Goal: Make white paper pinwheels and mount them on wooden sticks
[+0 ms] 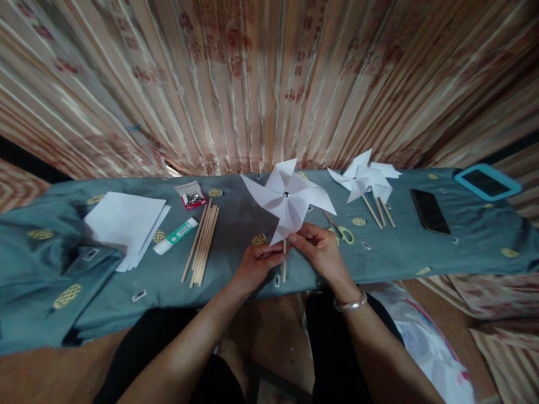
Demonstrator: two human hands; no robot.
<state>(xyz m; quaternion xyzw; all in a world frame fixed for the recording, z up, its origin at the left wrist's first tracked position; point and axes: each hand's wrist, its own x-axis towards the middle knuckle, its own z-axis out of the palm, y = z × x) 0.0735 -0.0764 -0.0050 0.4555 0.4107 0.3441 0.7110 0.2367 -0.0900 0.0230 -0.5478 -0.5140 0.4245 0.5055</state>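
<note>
A white paper pinwheel [275, 196] with a silver pin at its centre stands upright on a thin wooden stick [284, 270] in front of me. My left hand [259, 264] has its fingers closed at the stick from the left, just under the blades. From the right, my right hand [318, 249] pinches the same stick close below the paper; a bracelet circles that wrist. Partly behind my right hand lie scissors [346, 234] with light green handles. Further right, several more white pinwheels [357, 175] on sticks rest on the cloth.
On the left are a stack of white paper [128, 224], a green-and-white glue tube [176, 235], a red box of metal pins [192, 196] and several wooden sticks [206, 244]. A phone [429, 211] and a blue-framed tablet [487, 182] lie right. A curtain [252, 84] hangs behind the cloth-covered table.
</note>
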